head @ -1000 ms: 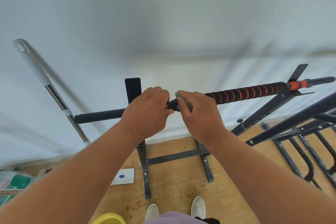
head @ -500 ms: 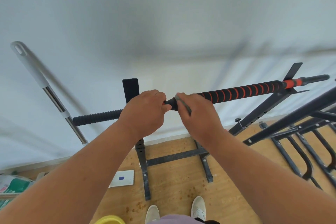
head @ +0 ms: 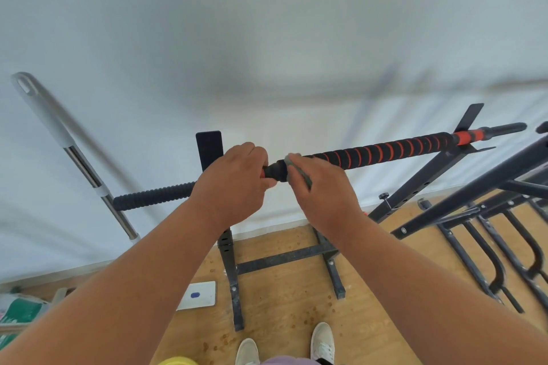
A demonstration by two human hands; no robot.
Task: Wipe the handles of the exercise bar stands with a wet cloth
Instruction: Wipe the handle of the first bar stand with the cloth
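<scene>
A long exercise bar (head: 385, 152) with black foam and orange spiral stripes lies across a black metal stand (head: 231, 264) in front of the white wall. My left hand (head: 234, 181) grips the bar near its left third, beside the ribbed black end grip (head: 154, 197). Just to the right, my right hand (head: 323, 187) is wrapped round the bar with a small grey cloth (head: 298, 172) pinched between thumb and fingers against the foam. A short bare black section of the bar shows between the two hands.
A mop handle (head: 59, 139), grey and chrome, leans on the wall at left. More black stand frames (head: 486, 216) crowd the right side. On the wooden floor lie a white card (head: 198, 295), a green bag (head: 20, 311) and a yellow bucket rim (head: 178, 361). My shoes (head: 321, 344) are below.
Both hands stay on the bar in nearly the same spots. The view has tilted slightly, so the bar and hands sit a little higher in the picture.
</scene>
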